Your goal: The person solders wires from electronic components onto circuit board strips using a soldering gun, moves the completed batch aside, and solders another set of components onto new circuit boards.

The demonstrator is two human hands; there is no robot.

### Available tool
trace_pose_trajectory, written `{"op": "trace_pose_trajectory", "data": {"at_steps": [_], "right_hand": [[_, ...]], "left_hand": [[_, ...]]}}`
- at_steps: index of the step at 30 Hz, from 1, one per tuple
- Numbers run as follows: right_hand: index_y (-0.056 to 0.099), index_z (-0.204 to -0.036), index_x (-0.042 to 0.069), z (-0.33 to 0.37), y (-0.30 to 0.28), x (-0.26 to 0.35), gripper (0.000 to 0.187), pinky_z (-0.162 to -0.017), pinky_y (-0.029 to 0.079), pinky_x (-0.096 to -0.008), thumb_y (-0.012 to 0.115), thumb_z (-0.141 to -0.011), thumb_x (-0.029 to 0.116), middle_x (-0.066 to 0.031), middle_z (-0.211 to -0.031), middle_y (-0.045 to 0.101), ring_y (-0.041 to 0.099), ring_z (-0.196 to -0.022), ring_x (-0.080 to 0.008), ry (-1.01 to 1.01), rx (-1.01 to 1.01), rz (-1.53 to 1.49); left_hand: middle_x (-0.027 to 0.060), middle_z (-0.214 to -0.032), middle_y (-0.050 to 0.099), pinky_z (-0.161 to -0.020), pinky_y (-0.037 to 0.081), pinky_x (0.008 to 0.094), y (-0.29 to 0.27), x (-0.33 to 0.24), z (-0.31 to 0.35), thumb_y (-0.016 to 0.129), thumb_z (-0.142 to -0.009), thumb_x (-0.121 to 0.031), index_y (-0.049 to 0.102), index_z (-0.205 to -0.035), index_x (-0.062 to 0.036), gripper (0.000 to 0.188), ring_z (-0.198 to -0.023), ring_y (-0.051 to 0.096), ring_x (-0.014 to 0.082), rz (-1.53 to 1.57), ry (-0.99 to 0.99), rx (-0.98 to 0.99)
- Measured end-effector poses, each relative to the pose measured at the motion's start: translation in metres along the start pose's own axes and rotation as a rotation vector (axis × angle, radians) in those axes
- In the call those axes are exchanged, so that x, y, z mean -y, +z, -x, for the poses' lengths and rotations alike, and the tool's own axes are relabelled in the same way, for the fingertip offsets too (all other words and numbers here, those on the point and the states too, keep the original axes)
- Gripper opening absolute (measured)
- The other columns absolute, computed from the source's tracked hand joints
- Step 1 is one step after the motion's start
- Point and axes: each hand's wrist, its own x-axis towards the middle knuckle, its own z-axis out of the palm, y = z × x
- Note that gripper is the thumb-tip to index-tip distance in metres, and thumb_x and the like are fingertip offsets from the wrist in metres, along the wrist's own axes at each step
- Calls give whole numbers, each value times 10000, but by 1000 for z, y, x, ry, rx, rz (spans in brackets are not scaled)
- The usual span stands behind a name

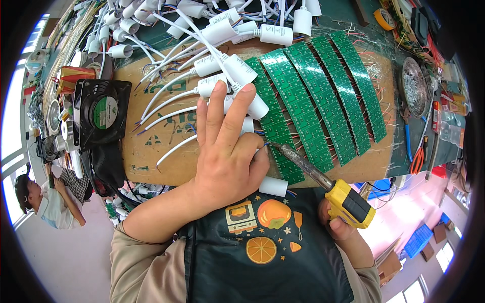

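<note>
My left hand (225, 151) is over the middle of the board, thumb and index finger pinched on a thin blue wire (265, 144); the other fingers stretch upward. My right hand (337, 226) grips a yellow-and-black soldering iron (351, 203). Its metal tip meets the pinched wire at the left edge of the green circuit boards (308, 81), which lie in several long strips. White cylinders with cables (207, 65) are heaped beyond my left hand, some partly hidden by its fingers. Another white cylinder (274, 186) lies at the near edge, close to my apron.
A black fan (102, 112) stands left of the brown work board (166, 169). At the right are a round metal dish (415, 87) with grey bits and orange-handled pliers (418, 160). A roll of yellow tape (384, 19) lies far right. Another person (53, 199) is at the far left.
</note>
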Motion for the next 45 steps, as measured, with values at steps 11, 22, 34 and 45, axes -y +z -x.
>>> {"op": "trace_pose_trajectory", "data": {"at_steps": [11, 22, 34, 45], "right_hand": [[607, -841, 4, 2, 2, 2, 340, -531, 411, -299, 750, -833, 312, -48, -675, 565, 542, -578, -175, 32, -67, -74], [594, -803, 10, -3, 4, 7, 352, -505, 408, -283, 770, -812, 315, -49, -655, 558, 532, -550, -167, 67, -40, -155], [584, -817, 10, 0, 3, 7, 378, -506, 407, -279, 773, -814, 337, -50, -653, 551, 522, -547, -161, 87, -38, -134], [560, -760, 29, 2, -4, 7, 385, -495, 391, -292, 741, -842, 359, -39, -627, 531, 511, -517, -168, 75, 38, 19]], "left_hand": [[219, -1519, 388, -1118, 162, 676, 3, 1, 1, 680, -699, -54, 597, -763, -45, 105, -1443, 235, 511, 43, -2, -32], [217, -1521, 386, -1124, 157, 666, 4, 2, 3, 682, -698, -53, 607, -763, -42, 100, -1445, 233, 507, 42, -2, -32], [222, -1515, 387, -1107, 218, 655, 5, 8, 5, 722, -720, -59, 643, -788, -83, 107, -1437, 259, 498, 77, 18, -62], [252, -1510, 372, -1127, 245, 595, -2, 5, 3, 735, -685, -22, 641, -800, -66, 155, -1423, 256, 521, 52, 33, 5]]}}
